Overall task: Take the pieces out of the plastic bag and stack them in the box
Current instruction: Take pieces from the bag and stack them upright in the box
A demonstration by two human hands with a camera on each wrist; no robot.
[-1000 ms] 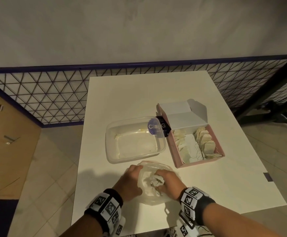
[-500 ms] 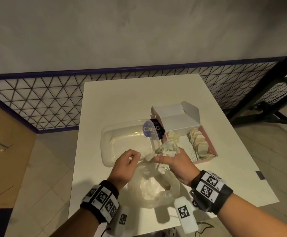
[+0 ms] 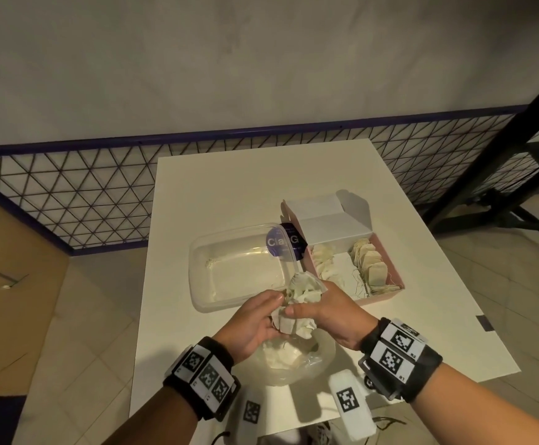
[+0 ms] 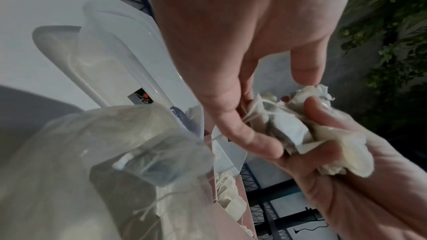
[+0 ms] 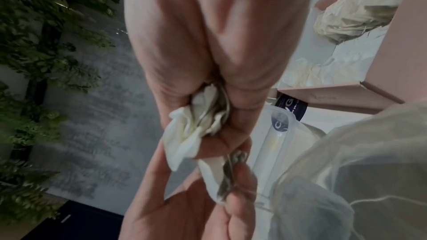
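both forearms reach forward, wrists close together, each wearing a black band with marker tiles. left hand point(image 3: 251, 319) palm turned up and inward, fingers loosely curled, thumb and fingertips point(image 4: 251, 137) pinching the near side of the bundle of pieces point(image 3: 297, 311). right hand point(image 3: 327, 311) opposite it, back of hand up, fingers wrapped round the bundle's far side, thumb laid across the front. hands nearly touching, both raised off the counter.
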